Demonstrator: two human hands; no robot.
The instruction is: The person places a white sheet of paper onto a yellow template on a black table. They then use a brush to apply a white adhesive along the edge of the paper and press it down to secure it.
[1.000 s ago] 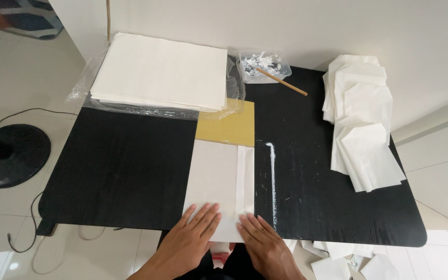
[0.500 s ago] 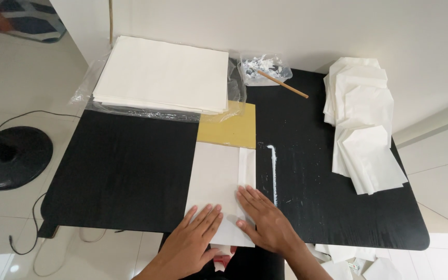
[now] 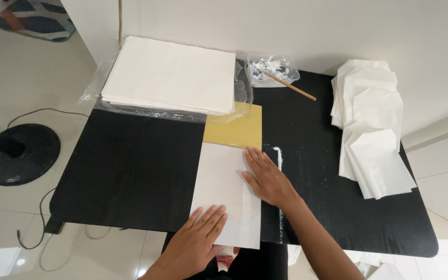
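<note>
Neither grip is clenched: both hands lie flat and released, fingers spread, pressing on a white paper sheet. Left hand rests palm-down on the sheet's near edge, at about 6 o'clock of the view. Right hand presses along the sheet's right edge, fingertips pointing toward 11 o'clock, the forearm running off toward 5 o'clock.

This sheet lies near the front middle of the black surface, its far end overlapping a yellow board that sticks out toward 12 o'clock. Just right of the sheet, a thin white streak marks the black top.

At 11 o'clock sits a thick stack of white paper on clear plastic wrap. At 12 o'clock a clear plastic bag holds a white paste, with a wooden stick leaning out of it. At 2 to 3 o'clock folded white paper pieces lie in an overlapping pile. Off the surface at 9 o'clock stands a round black base on the tiled floor.
</note>
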